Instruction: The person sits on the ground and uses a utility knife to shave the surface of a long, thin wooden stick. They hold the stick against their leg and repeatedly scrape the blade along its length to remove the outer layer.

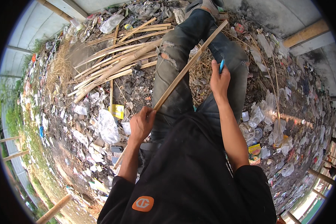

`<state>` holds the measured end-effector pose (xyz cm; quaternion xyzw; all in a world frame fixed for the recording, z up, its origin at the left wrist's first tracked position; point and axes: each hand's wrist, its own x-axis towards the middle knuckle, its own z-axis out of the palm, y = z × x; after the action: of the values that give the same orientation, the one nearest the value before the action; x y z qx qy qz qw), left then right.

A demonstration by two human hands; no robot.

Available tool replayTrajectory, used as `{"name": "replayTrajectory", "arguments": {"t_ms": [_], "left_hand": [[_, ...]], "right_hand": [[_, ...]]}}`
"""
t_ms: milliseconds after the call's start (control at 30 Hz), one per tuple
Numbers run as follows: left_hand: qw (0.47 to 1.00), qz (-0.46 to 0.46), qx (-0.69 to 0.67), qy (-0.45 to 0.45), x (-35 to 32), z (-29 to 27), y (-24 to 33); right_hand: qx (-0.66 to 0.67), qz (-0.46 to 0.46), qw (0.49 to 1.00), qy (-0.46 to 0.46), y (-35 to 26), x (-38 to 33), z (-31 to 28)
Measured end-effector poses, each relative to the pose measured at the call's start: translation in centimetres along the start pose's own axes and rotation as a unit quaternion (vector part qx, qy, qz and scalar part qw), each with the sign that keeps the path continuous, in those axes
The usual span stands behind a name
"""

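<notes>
View from above a seated person in a black top and torn grey jeans [175, 74], legs stretched out over littered ground. The landmark here is a long bamboo slat [190, 63], lying diagonally across the person's lap and left thigh, running from near the waist up to the far right, w/ its upper end reaching past the knees. The left hand [141, 125] is at the slat's near, lower end, fingers curled round it in a closed grip. The right hand [219, 80] sits just right of the slat's middle, resting over the right thigh, fist clenched on a blue pen [221, 65] whose tip pokes up above the fingers; the hand is near the slat, but whether it touches can't be told. Left of the slat, beyond the left leg, is a loose pile of bamboo strips [119, 59], splayed like a fan on the dirt. Nearer, left of the slat's lower end, lie a yellow wrapper [118, 111] and a crumpled clear plastic bag [107, 127]. Right of the slat, past the right leg, more plastic scraps are scattered, incl. a yellow-green packet [254, 154] by the right elbow. A thick bamboo pole [306, 33] lies at the far upper right against a pale wall.
</notes>
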<state>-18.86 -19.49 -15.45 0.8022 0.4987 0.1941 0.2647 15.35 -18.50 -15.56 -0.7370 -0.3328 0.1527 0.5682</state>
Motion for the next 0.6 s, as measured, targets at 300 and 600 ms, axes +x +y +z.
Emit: {"name": "replayTrajectory", "arguments": {"t_ms": [300,600], "left_hand": [[0.999,0.004,0.024,-0.022,2.8,0.2,1.7],[0.995,0.039,0.088,0.022,-0.6,-1.2,-0.5]], "right_hand": [[-0.254,-0.139,0.897,-0.335,-1.5,-9.0,3.5],[-0.251,-0.217,0.892,-0.307,-1.8,-11.9,5.1]]}}
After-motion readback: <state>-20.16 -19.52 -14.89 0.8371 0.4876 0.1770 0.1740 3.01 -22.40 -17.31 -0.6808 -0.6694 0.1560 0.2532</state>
